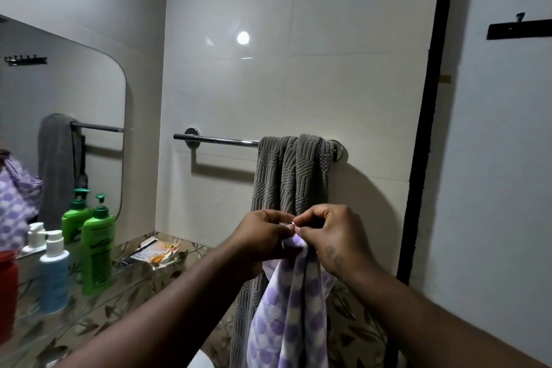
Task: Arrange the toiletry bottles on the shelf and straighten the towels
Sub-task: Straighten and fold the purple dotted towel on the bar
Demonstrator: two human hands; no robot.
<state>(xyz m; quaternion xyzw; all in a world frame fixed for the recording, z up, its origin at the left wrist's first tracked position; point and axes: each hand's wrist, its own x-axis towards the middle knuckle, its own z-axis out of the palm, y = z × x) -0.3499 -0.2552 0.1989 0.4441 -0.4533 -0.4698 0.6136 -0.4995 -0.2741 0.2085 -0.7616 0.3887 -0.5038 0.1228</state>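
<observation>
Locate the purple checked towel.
Head view, lower centre: the purple checked towel hangs pinched by the left hand and right hand, before the grey textured towel.

Both hands' fingers (294,225) pinch purple checked towel (286,317) before grey towel (291,173).

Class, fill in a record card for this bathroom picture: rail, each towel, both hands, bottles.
Rail: chrome towel rail on the tiled wall, left part bare.
Grey towel: bunched over the rail's right end.
Checked towel: purple and white, hanging from both hands.
Left hand: pinches the checked towel's top.
Right hand: pinches it too, beside the left.
Bottles: green pump bottle and blue bottle upright on the patterned counter, near the mirror.
</observation>
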